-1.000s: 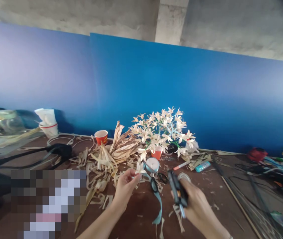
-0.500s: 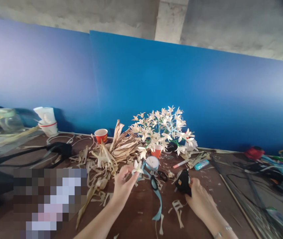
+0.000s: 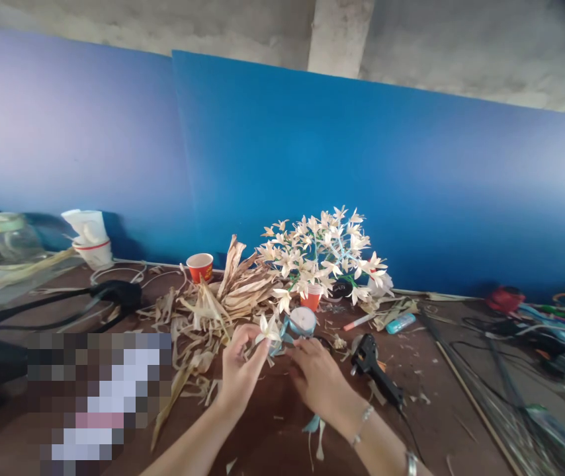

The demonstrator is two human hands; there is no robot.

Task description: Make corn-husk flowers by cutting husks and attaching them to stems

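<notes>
My left hand (image 3: 243, 363) pinches a small cream-white flower (image 3: 266, 328) between thumb and fingers. The petals look like dried husk. Close to its right, my right hand (image 3: 315, 373) reaches over the table, palm down, with a gap between thumb and bent fingers. It covers the spot where black scissors and a blue ribbon lay; one ribbon end (image 3: 311, 424) shows below it. A roll of light-blue ribbon (image 3: 303, 321) stands just beyond the hands. To the right lies a black glue gun (image 3: 376, 373), untouched, its cord running toward the front.
Behind, many cream flowers (image 3: 319, 254) stand in a red paper cup (image 3: 311, 301). Dried husks (image 3: 245, 284) and scraps are heaped at left, near another red cup (image 3: 200, 268). A marker (image 3: 359, 322) and a blue packet (image 3: 401, 323) lie right. Cables and thin rods (image 3: 515, 403) fill the right side.
My right hand has let go of the glue gun, which now lies on the table, and moved left over the scissors. My left hand still holds the flower, slightly further left.
</notes>
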